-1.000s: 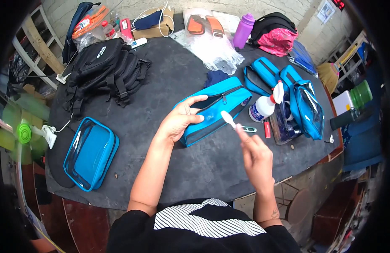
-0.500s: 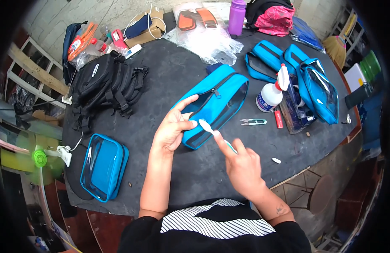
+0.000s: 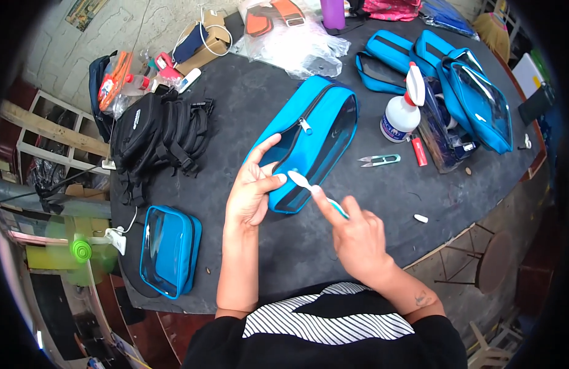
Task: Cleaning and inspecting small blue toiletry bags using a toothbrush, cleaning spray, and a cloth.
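Observation:
A blue zippered pouch [image 3: 324,117] with clear side panels is held tilted above the dark table. My left hand [image 3: 251,190] grips its near left end, fingers partly inside the opening and thumb on the outside. The black zipper is partly open, with its slider midway along the top. In my right hand [image 3: 361,237] is a white and teal toothbrush [image 3: 302,180], index finger stretched along its handle. The brush head is at the pouch's near end, close to my left thumb; whether the bristles touch the fabric I cannot tell.
A white spray bottle [image 3: 400,117], thread snips [image 3: 380,160] and a red lighter-like stick [image 3: 419,152] lie to the right, near more blue pouches [image 3: 478,101]. At left are a black backpack [image 3: 155,135], another blue pouch [image 3: 169,252] and a clip fan [image 3: 82,251]. Plastic bags [image 3: 297,49] lie at the back.
The view has shifted and turned slightly. Both hands keep their grips, and the toothbrush stays at the pouch's near end with little visible movement.

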Tool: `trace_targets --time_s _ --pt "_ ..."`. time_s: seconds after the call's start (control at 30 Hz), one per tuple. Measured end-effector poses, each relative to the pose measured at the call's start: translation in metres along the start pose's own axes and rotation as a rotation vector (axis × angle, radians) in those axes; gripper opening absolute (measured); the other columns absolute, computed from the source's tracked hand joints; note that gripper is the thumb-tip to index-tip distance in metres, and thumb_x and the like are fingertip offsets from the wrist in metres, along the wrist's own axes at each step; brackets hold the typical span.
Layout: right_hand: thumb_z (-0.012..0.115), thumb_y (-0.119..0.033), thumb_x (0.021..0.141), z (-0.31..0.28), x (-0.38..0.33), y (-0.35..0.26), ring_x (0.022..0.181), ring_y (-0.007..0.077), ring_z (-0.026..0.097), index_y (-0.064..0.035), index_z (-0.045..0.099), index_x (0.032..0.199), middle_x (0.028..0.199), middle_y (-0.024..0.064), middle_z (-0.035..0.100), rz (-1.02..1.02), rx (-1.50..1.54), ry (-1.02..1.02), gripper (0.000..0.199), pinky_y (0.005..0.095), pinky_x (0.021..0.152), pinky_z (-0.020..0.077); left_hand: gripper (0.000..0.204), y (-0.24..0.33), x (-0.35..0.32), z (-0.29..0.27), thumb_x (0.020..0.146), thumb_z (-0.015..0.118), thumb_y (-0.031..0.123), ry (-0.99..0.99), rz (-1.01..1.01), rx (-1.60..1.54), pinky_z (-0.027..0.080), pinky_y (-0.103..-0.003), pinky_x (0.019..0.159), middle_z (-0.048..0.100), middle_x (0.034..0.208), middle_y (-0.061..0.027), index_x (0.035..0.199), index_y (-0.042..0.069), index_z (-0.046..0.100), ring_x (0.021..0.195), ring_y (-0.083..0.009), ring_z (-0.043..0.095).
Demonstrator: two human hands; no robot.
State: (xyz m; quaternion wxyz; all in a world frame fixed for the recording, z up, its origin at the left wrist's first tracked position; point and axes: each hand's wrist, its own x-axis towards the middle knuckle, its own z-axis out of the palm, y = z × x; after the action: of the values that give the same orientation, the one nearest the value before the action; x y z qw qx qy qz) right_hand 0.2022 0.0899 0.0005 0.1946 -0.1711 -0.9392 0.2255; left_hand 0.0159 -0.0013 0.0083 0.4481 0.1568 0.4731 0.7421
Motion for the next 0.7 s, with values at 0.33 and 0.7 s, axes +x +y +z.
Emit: trace_targets --time_s 0.33,0.7 --pt "0.060 0.002 0.074 0.008 0.007 0.008 0.051 0.0289 0.054 -0.0214 0.053 0.134 0.075 0.0097 0.045 0.029 0.052 0.056 0.065 0.0400 0.051 0.0464 0.073 -0.005 -0.003 0.000 0.074 0.059 -0.016 0.025 -0.007 0.082 0.050 -0.029 0.089 0.065 0.108 -0.0190 0.141 0.003 0.035 0.097 -0.0200 0.065" --pt "0.058 0.005 0.075 0.016 0.010 0.011 0.054 0.0294 0.057 -0.0210 0.054 0.134 0.073 0.0101 0.046 0.054 0.111 0.057 0.064 0.0402 0.053 0.0490 0.074 -0.002 0.004 0.002 0.075 0.060 -0.016 0.028 0.020 0.076 0.051 -0.031 0.091 0.065 0.110 -0.0211 0.141 0.002 0.034 0.099 -0.0218 0.065"
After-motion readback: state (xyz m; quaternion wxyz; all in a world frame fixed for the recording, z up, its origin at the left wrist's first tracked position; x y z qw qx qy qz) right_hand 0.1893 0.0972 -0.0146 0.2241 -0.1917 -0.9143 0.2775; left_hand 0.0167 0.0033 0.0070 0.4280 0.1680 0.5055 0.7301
